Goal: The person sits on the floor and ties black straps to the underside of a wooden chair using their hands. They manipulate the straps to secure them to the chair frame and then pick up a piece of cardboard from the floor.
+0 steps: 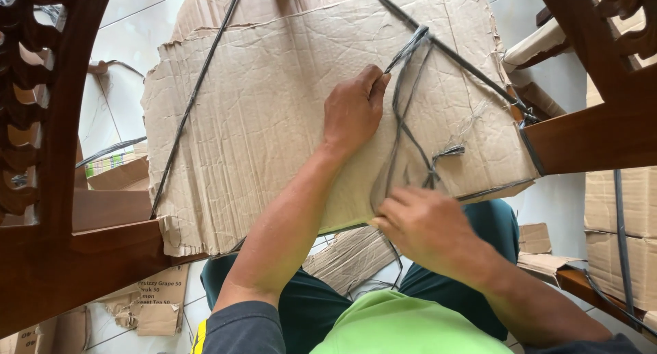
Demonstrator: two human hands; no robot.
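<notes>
Left hand: the left hand (352,111) rests knuckles-up on the sheet, fingers closed around the upper run of the strap, near the sheet's upper right quarter.
Right hand: the right hand (428,227) lies at the sheet's lower edge, right of centre, fingers curled and pinching the lower end of the same strap loop.
Strap: a thin dark grey plastic packing strap (404,114) runs from the left hand's fingertips down in a loose loop to the right hand; a knotted tail (445,152) sits just right of the loop, toward the sheet's lower right corner.
Sheet: a large, creased, brown corrugated cardboard sheet (274,121) with torn edges, lying across dark brown carved wooden furniture rails (82,251); its lower left corner overlaps the left rail, its right corner meets the right rail (588,138).
Other straps: one dark strap (195,97) crosses the sheet diagonally along its left side; another (465,63) runs from the top edge to the right corner.
Packages, right: stacked plain brown cardboard boxes (619,237) stand beyond the right rail, a dark strap across them.
Packages, lower left: a flattened brown carton piece with dark printed lettering (161,299) lies on the white tiled floor (126,25) under the left rail.
Packages, left: a small box with a green and yellow patterned face (113,162) sits beside the sheet's left edge.
</notes>
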